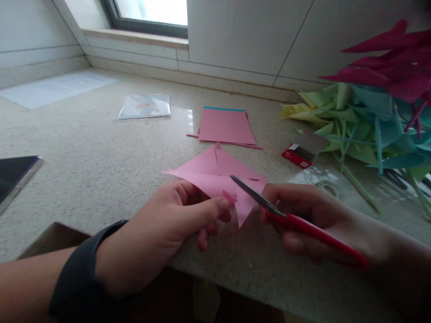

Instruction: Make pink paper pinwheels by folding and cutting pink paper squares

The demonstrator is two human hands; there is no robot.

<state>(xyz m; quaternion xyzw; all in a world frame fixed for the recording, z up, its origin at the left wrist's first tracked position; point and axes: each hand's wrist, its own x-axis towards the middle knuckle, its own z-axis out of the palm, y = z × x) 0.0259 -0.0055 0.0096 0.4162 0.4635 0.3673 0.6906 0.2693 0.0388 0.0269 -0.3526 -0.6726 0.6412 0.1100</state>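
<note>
My left hand (188,215) pinches a sheet of pink paper (202,168) between thumb and fingers, near its front edge. Slits run inward from the sheet's corners, and a small pink flap (229,197) sticks up beside my thumb. In my right hand (310,215) is a pair of scissors (313,229) with red handles. Their blades look closed together and point left across the paper's right half. Whether the tip touches the paper I cannot tell. The fingers of my right hand are partly hidden behind the scissors.
Behind the paper lies a stack of pink squares (225,125) with a thin pink strip. A red box (298,157) sits to the right, near many paper pinwheels (370,116). A plastic-wrapped packet (144,106), a printed sheet (57,87) and a dark device (16,177) lie left.
</note>
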